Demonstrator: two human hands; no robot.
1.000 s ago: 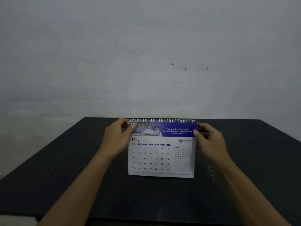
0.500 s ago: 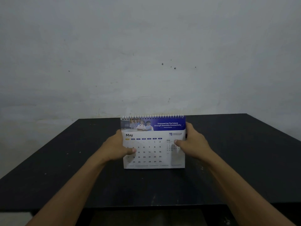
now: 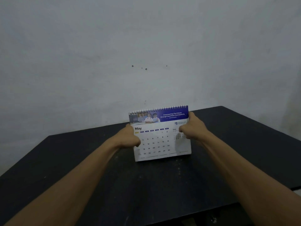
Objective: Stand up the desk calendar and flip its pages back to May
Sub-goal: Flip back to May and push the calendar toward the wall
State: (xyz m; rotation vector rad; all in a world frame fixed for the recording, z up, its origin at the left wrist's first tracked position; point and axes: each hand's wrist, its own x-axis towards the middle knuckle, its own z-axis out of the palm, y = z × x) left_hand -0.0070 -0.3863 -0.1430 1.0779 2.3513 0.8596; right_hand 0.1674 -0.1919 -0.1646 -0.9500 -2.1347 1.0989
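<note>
Holding the desk calendar (image 3: pixel 160 137) upright on the black table (image 3: pixel 65 176), I have one hand at each side edge. My left hand (image 3: pixel 130 137) wraps the left edge about halfway down, thumb pressed on the front page beside the date grid, the other fingers hidden behind the card. My right hand (image 3: pixel 191 128) clamps the right edge a little higher, thumb lying over the small June block. The page facing me reads May, under a blue banner with white lettering, and the spiral binding (image 3: pixel 158 109) runs along the top. The calendar sits tilted, right corner higher, its bottom edge at the tabletop; I cannot tell whether it touches. Behind it stands a pale wall (image 3: pixel 146 46).
</note>
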